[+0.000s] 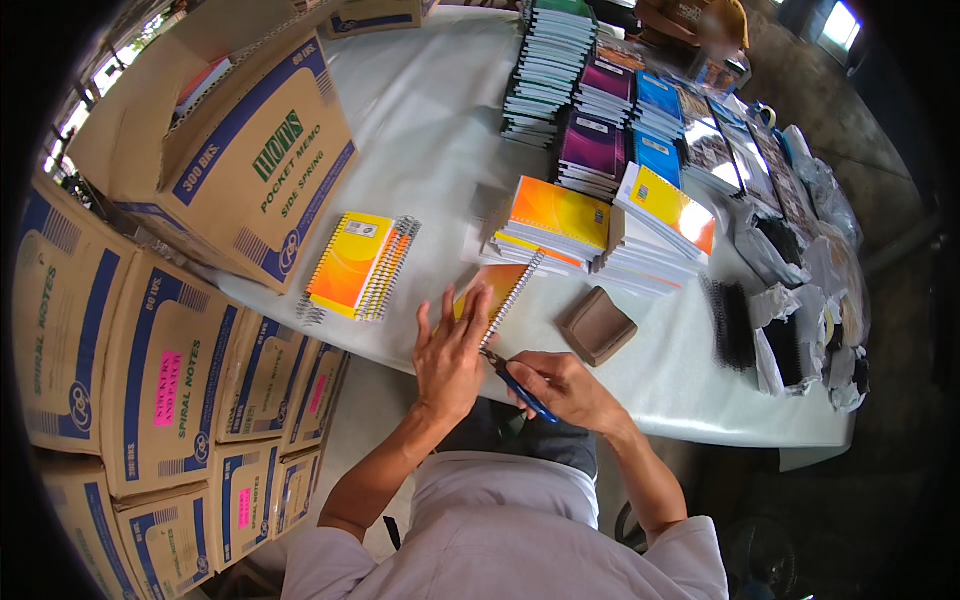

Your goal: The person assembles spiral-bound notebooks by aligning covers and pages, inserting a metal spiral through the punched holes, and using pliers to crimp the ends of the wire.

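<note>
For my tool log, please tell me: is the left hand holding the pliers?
No, the right hand holds the blue-handled pliers, while the left hand rests on a spiral notebook.

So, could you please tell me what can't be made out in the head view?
In the head view:
Spiral notebook: cover partly hidden by the left hand.
Blue-handled pliers: handles partly hidden by the right hand; tips too small to judge their grip.
Open carton: contents mostly hidden by its walls.
Person opposite: cut off by the top edge.

Workshop — stacked notebooks (592,143), piled cartons (160,340)
</note>
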The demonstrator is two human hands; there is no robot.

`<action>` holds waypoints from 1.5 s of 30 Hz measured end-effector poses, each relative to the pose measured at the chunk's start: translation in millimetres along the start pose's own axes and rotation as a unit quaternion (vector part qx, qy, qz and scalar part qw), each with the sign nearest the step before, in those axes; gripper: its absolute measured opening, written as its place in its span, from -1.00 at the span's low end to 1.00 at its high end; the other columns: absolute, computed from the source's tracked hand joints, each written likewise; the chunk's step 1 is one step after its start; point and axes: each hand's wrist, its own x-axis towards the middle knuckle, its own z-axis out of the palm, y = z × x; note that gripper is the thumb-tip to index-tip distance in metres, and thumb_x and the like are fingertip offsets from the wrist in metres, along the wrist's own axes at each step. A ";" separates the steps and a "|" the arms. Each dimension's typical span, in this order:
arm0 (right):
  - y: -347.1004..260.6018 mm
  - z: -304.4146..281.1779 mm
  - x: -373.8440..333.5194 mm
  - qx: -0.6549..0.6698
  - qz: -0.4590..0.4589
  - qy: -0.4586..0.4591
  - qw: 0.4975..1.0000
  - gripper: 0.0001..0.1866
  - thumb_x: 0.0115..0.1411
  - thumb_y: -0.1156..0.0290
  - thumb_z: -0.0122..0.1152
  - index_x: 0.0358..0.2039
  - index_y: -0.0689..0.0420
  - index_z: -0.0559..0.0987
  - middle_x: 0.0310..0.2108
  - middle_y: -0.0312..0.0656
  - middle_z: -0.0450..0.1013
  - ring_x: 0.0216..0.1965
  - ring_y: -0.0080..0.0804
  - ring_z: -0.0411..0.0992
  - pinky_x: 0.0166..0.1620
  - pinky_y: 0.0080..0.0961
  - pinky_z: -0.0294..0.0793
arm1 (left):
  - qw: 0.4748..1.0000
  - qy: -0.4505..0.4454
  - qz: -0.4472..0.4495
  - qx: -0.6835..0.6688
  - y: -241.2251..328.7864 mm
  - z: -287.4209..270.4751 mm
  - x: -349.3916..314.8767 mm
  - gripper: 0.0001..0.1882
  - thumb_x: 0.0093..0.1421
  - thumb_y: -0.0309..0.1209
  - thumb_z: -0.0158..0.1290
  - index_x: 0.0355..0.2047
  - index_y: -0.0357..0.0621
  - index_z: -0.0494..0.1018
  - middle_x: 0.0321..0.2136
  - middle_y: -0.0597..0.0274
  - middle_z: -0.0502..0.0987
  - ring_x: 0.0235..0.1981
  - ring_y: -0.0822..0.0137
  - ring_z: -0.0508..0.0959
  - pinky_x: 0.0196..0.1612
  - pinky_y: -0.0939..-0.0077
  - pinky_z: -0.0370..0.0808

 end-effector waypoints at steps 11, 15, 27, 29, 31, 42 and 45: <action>85.6 -99.2 -89.8 -0.453 0.080 0.384 0.800 -0.75 0.25 0.46 0.17 -0.05 0.21 0.53 -0.21 0.01 0.48 -0.18 -0.02 0.48 -0.16 -0.21 0.48 | 0.986 -0.059 -0.046 0.151 -133.2 -85.7 30.6 -0.19 0.07 -0.30 0.26 0.34 0.07 0.20 0.33 0.28 0.26 0.38 -0.06 0.14 0.36 -0.20 0.00; 104.8 -110.8 -98.2 -0.579 0.005 0.393 0.714 -0.72 0.22 0.46 0.22 -0.04 0.19 0.54 -0.15 -0.08 0.49 -0.10 -0.05 0.46 -0.11 -0.27 0.48 | 0.958 -0.262 -0.085 0.076 -139.8 -105.7 28.4 0.05 -0.14 -0.05 0.37 0.36 0.05 0.17 0.44 0.24 -0.02 0.44 -0.11 -0.13 0.35 -0.29 -0.12; 51.8 -69.8 127.6 -0.563 -0.192 0.323 0.737 -0.61 0.11 0.46 0.25 -0.05 0.30 0.49 0.00 -0.06 0.39 0.06 -0.08 0.37 0.08 -0.22 0.42 | 0.995 0.026 0.060 0.078 -54.5 -72.3 35.4 -0.37 0.13 -0.36 0.22 0.24 0.20 0.38 0.38 0.20 0.13 0.39 -0.31 -0.06 0.26 -0.44 -0.05; 61.7 -68.2 126.0 -0.620 -0.217 0.311 0.687 -0.60 0.09 0.47 0.25 -0.04 0.31 0.48 -0.02 -0.05 0.39 0.03 -0.09 0.38 0.06 -0.22 0.43 | 0.998 0.017 0.042 0.048 -60.6 -65.7 26.2 -0.40 0.14 -0.40 0.20 0.23 0.17 0.40 0.38 0.17 0.12 0.39 -0.32 -0.05 0.26 -0.43 -0.04; 65.0 -71.5 127.6 -0.612 -0.220 0.304 0.696 -0.64 0.08 0.45 0.26 -0.08 0.24 0.53 -0.08 -0.08 0.44 -0.01 -0.12 0.43 -0.02 -0.23 0.47 | 0.999 0.004 0.033 0.022 -64.1 -56.9 18.6 -0.43 0.16 -0.43 0.17 0.22 0.14 0.41 0.38 0.14 0.12 0.39 -0.32 -0.05 0.26 -0.42 -0.04; 0.1 -104.4 129.5 -0.454 -0.114 0.223 0.855 -0.76 -0.05 0.30 0.44 -0.34 0.09 0.74 -0.35 -0.17 0.58 -0.36 -0.16 0.55 -0.24 -0.28 0.54 | 0.995 -0.027 0.063 -0.075 -49.2 -17.3 31.7 -0.49 0.17 -0.52 0.13 0.17 0.02 0.46 0.38 0.11 0.12 0.43 -0.25 -0.15 0.32 -0.34 -0.11; 5.7 -107.1 132.5 -0.474 -0.162 0.224 0.836 -0.77 -0.03 0.32 0.43 -0.33 0.10 0.74 -0.34 -0.15 0.59 -0.39 -0.14 0.55 -0.23 -0.28 0.53 | 0.993 -0.040 0.062 -0.086 -46.0 -10.9 32.8 -0.48 0.17 -0.52 0.13 0.17 0.06 0.46 0.39 0.13 0.09 0.43 -0.24 -0.16 0.32 -0.37 -0.12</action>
